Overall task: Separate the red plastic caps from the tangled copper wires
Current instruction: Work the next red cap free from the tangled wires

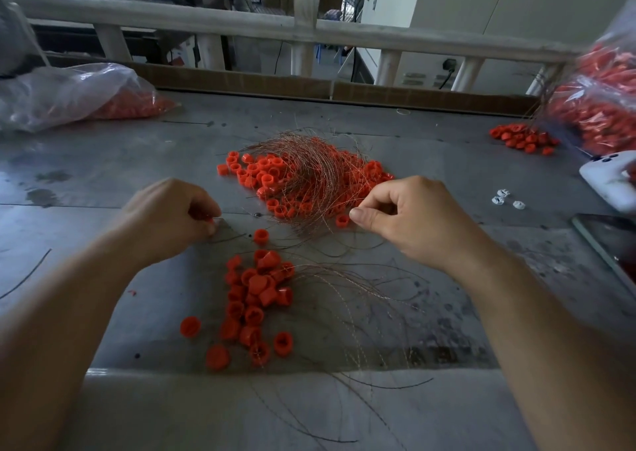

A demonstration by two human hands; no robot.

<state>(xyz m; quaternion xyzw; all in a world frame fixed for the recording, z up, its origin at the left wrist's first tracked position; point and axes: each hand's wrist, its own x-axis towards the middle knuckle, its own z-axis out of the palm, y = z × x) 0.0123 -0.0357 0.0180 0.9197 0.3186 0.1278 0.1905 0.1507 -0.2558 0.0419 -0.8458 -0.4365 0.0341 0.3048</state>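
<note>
The right hand (409, 216) is closed in a pinch, thumb against forefinger, on a few strands at the near edge of the copper wires (309, 171); its other fingers are curled under. The left hand (168, 214) is curled round something red, taken to be a red cap (199, 214), though little of it is shown. Both hands are held just in front of the tangle, the right touching its near right fringe, the left off its near left corner and apart from it. A thin strand seems to be stretched sideways between the hands, its long axis along the tangle's near edge. A pull apart along that line is judged to be what frees the cap. Unsorted caps (261, 171) are caught within the tangle. Freed caps (254, 299) are heaped nearer than it, between the forearms.
</note>
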